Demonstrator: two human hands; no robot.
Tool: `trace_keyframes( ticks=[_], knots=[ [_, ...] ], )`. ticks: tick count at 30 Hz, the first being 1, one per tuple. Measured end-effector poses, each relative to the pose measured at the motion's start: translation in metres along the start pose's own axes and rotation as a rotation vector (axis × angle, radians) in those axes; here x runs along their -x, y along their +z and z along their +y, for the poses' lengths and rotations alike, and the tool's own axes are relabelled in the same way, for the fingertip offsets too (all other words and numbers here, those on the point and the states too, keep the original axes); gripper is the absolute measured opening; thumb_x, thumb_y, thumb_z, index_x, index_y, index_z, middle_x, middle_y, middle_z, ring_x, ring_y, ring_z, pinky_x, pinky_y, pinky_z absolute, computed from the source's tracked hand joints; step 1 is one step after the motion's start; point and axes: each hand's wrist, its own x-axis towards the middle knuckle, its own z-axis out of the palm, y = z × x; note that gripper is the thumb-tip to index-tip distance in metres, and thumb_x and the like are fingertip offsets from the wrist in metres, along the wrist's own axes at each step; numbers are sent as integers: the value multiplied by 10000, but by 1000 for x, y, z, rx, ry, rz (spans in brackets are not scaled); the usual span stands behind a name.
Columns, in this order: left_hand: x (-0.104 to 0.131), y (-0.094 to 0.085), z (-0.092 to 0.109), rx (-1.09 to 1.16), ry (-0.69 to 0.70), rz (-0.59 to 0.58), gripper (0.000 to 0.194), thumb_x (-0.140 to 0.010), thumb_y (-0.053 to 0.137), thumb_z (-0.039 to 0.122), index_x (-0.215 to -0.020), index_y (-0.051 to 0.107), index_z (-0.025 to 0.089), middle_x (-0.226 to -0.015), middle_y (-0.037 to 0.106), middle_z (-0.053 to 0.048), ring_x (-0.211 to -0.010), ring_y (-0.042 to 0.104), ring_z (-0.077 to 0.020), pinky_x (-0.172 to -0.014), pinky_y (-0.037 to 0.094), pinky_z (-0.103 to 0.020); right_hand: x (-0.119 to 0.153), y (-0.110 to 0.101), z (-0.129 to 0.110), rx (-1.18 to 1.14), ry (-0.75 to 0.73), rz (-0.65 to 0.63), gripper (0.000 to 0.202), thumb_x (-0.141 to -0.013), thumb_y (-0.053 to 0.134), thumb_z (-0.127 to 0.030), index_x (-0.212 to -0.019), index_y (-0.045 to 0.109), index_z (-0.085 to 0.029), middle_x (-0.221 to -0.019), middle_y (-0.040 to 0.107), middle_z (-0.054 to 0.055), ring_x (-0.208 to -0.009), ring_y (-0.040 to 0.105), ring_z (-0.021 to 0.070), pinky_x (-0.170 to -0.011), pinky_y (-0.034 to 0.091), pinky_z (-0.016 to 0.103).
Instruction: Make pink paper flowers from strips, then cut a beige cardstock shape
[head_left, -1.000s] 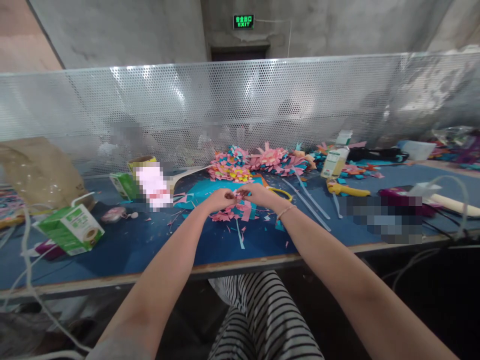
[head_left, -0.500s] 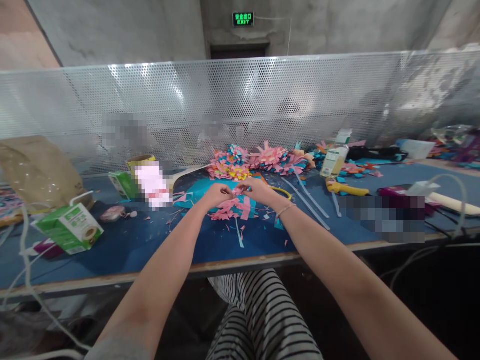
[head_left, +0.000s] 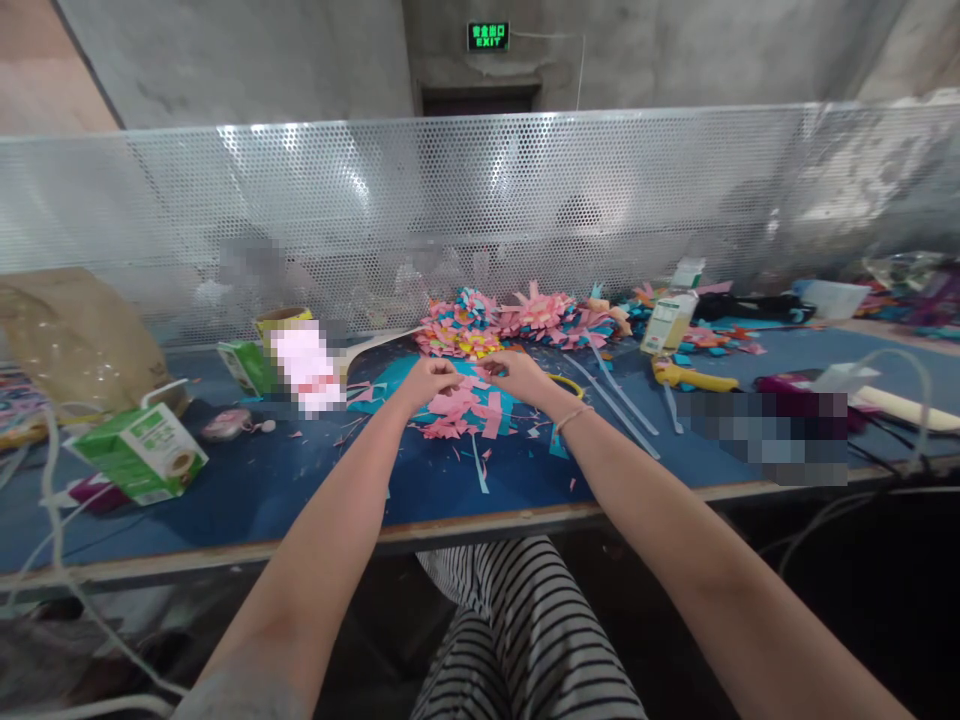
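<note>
Around the teal sheet [head_left: 384, 385], plenty is crowding in. Beyond it, a bunch of pink, blue and yellow paper petals [head_left: 459, 328] is pressing close to its far edge, and a pink-and-blue bunch [head_left: 544, 318] is sitting beyond and to its right; together they are blocking the space behind it. To its left, a lit phone [head_left: 306, 365] is leaning upright, and a green carton [head_left: 150, 455] is standing farther off. To its right, a yellow ring [head_left: 568, 385] is lying near, then clear sticks [head_left: 646, 419], then a yellow-handled tool [head_left: 701, 377] and a bottle [head_left: 670, 318].

The pink paper pieces [head_left: 450, 405] are lying heaped on the teal sheet. The left hand [head_left: 433, 382] is bending inward over its left part, thumb and fingers bunched narrowly. The right hand [head_left: 514, 374] is reaching over its right part, fingers curling, with a gap separating the hands. Whether either is pinching a scrap, I cannot tell.
</note>
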Motion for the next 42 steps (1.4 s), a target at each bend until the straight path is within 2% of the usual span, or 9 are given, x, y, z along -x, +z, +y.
trace_keyframes(
  ticks=[5,8,11,16,22,27,32,36,42],
  knots=[
    [2,4,-3,-253,28,-159,238,-673,588,341,-518,519,174,-488,491,26,-477,420,-89,-485,325,-240,1,0,-1,-40,24,17,238,-723,584,-166,-941,673,-132,-869,688,64,-780,624,154,-728,482,275],
    [0,8,-7,-344,73,-60,283,-693,581,421,-569,537,171,-562,528,7,-549,460,-111,-532,347,-249,1,0,-2,-73,7,-3,220,-721,583,-165,-918,676,-135,-831,686,55,-755,624,148,-714,484,269],
    [-3,10,-9,-290,120,83,296,-673,613,452,-718,580,161,-739,609,-33,-674,532,-140,-623,405,-261,1,2,-4,-86,24,-19,256,-690,608,-141,-940,665,-147,-808,681,46,-744,625,141,-705,489,262],
    [-5,12,-9,-170,208,44,295,-685,617,428,-772,594,147,-729,618,-32,-668,551,-137,-658,431,-269,0,5,-7,-119,31,-46,259,-683,607,-132,-940,640,-144,-776,672,42,-710,620,129,-684,493,257],
    [-4,12,-5,-111,176,76,275,-659,633,409,-705,607,138,-633,594,-11,-619,531,-127,-632,429,-268,0,8,-4,-181,-29,-40,211,-673,592,-144,-882,620,-139,-807,662,46,-747,620,135,-705,494,269],
    [-3,9,-3,-1,181,156,214,-638,651,342,-701,630,138,-643,611,-12,-623,549,-127,-643,442,-270,1,5,-7,-250,-42,0,153,-678,604,-191,-822,611,-142,-815,651,42,-769,616,139,-741,490,283],
    [-5,10,-3,142,246,212,176,-607,674,284,-698,640,138,-710,653,-39,-705,599,-154,-712,470,-303,3,1,-17,-454,3,6,238,-688,631,-277,-885,573,-156,-909,632,50,-800,616,140,-704,503,273],
    [-4,11,-2,63,324,263,111,-647,642,246,-685,654,142,-798,674,-72,-805,618,-171,-777,471,-327,4,1,-20,-636,91,-32,262,-712,624,-339,-889,532,-168,-837,627,26,-791,630,133,-687,512,263],
    [-1,12,3,-97,424,330,69,-689,643,241,-674,666,178,-805,671,-59,-838,612,-172,-782,463,-321,5,4,-24,-682,139,-30,273,-676,670,-315,-855,521,-172,-763,617,-1,-734,635,121,-657,513,247]
  ],
)
